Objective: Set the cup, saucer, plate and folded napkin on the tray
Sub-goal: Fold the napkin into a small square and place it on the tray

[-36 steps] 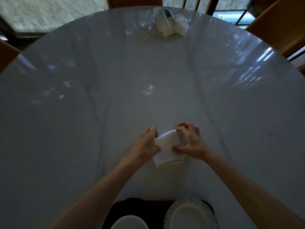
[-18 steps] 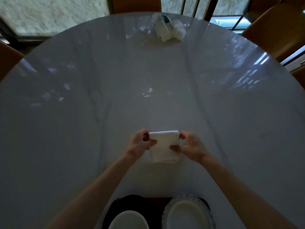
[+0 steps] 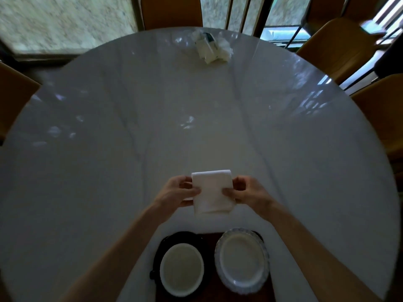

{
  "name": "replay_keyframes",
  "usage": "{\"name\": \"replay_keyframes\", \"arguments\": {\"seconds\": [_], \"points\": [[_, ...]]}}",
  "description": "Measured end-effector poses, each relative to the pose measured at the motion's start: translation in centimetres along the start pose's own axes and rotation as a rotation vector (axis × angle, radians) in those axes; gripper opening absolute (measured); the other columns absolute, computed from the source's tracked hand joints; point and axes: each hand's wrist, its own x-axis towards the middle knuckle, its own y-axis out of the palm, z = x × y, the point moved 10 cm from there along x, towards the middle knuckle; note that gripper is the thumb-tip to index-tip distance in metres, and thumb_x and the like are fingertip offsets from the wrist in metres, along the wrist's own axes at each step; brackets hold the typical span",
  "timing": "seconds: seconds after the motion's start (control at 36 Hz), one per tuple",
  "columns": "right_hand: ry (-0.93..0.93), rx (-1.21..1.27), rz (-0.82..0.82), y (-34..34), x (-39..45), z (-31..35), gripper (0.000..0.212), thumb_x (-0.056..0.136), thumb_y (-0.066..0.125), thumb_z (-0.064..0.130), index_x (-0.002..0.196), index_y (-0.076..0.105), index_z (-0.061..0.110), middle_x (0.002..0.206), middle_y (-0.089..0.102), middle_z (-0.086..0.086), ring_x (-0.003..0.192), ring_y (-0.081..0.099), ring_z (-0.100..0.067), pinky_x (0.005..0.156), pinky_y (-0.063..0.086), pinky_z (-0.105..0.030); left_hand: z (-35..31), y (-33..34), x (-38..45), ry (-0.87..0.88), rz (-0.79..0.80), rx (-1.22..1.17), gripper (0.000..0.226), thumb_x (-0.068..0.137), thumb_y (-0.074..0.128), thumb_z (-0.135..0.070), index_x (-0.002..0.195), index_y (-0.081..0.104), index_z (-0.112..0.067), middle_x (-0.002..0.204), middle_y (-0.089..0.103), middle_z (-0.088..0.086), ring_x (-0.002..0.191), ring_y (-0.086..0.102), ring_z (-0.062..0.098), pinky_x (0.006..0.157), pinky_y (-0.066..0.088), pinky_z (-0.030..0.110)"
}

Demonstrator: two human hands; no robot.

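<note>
Two hands, left [image 3: 176,194] and right [image 3: 250,192], pinch folded white cloth napkin [image 3: 212,190] at lower centre, above dark tray [image 3: 212,240].

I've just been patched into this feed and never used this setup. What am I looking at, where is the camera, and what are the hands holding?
No machine here: a person works bare-handed, and the one camera sits on their head, looking forward and down. The left hand and right hand pinch a folded white napkin by its sides over a round white table. Near the bottom edge lies a dark tray with a white saucer-like dish and a patterned-rim plate. A crumpled white packet lies at the far side.
</note>
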Motion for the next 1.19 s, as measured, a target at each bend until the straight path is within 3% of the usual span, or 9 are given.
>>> {"name": "replay_keyframes", "arguments": {"seconds": [0.19,0.31,0.36,0.44,0.61,0.78,0.92,1.03,1.19], "points": [[0.028,0.110,0.007,1.4,-5.5,0.0,0.032,0.078,0.078,0.016,0.103,0.065,0.001,0.103,0.071,-0.018,0.091,0.071,-0.024,0.074,0.059,-0.036,1.4,1.7,-5.4,-0.061,0.075,-0.007,0.025,0.088,0.060,-0.004,0.112,0.060,0.004,0.101,0.065,0.018,0.088,0.067,0.025,0.070,0.058,0.035],[0.095,0.172,0.078,2.5,-8.5,-0.4,0.037,0.087,0.069,0.028,0.109,0.063,-0.002,0.106,0.070,-0.020,0.094,0.070,-0.030,0.073,0.058,-0.037,1.9,2.3,-7.7,-0.050,0.079,0.021,0.023,0.088,0.059,-0.002,0.110,0.062,0.005,0.109,0.065,0.025,0.096,0.066,0.033,0.087,0.055,0.048],[0.117,0.199,0.084,2.7,-9.9,-0.6,0.036,0.090,0.065,0.029,0.111,0.062,-0.001,0.108,0.070,-0.020,0.095,0.070,-0.031,0.071,0.057,-0.036,1.9,2.8,-8.9,-0.043,0.097,0.028,0.023,0.088,0.058,0.001,0.110,0.062,0.005,0.108,0.067,0.024,0.095,0.067,0.032,0.087,0.055,0.046],[0.125,0.254,0.097,2.7,-11.8,-1.1,0.037,0.086,0.070,0.026,0.112,0.063,-0.001,0.109,0.069,-0.019,0.099,0.070,-0.030,0.075,0.059,-0.042,1.9,3.5,-10.7,-0.028,0.095,0.052,0.024,0.086,0.059,0.003,0.110,0.063,0.004,0.103,0.068,0.020,0.092,0.067,0.027,0.080,0.057,0.037],[0.182,0.268,0.072,2.2,-15.5,-3.1,0.038,0.078,0.077,0.020,0.106,0.064,-0.003,0.099,0.070,-0.014,0.091,0.070,-0.027,0.079,0.059,-0.048,3.2,5.4,-14.4,-0.019,0.066,0.033,0.033,0.079,0.065,0.000,0.111,0.062,0.006,0.099,0.068,0.017,0.093,0.065,0.028,0.084,0.055,0.039],[0.148,0.223,0.045,1.9,-18.5,-4.8,0.018,0.083,0.072,0.010,0.099,0.068,0.003,0.096,0.072,-0.013,0.089,0.070,-0.025,0.073,0.060,-0.041,6.9,6.5,-17.1,-0.031,-0.053,-0.011,0.014,0.084,0.061,0.005,0.095,0.067,-0.001,0.086,0.068,0.010,0.081,0.068,0.020,0.067,0.054,0.027],[0.155,0.256,-0.005,2.1,-20.5,-7.1,0.020,0.086,0.070,0.010,0.104,0.066,0.002,0.093,0.070,-0.018,0.086,0.070,-0.029,0.074,0.059,-0.046,10.2,7.6,-19.3,-0.051,-0.128,-0.119,0.018,0.086,0.059,0.002,0.103,0.066,0.001,0.098,0.070,0.015,0.091,0.068,0.025,0.075,0.057,0.032],[0.173,0.180,-0.043,2.2,-21.4,-9.5,0.022,0.086,0.071,0.020,0.106,0.068,0.011,0.090,0.072,-0.011,0.082,0.071,-0.023,0.069,0.061,-0.039,12.8,7.6,-20.0,-0.086,-0.157,-0.119,0.020,0.083,0.064,0.001,0.102,0.068,-0.002,0.102,0.070,0.018,0.097,0.068,0.031,0.087,0.056,0.043],[0.160,0.090,-0.053,3.3,-21.9,-12.3,0.022,0.088,0.069,0.019,0.107,0.067,0.009,0.093,0.071,-0.014,0.085,0.071,-0.025,0.072,0.061,-0.043,16.0,6.6,-20.4,-0.142,-0.259,-0.078,0.023,0.080,0.067,0.003,0.103,0.067,0.005,0.100,0.070,0.021,0.094,0.069,0.034,0.084,0.057,0.044]]}}
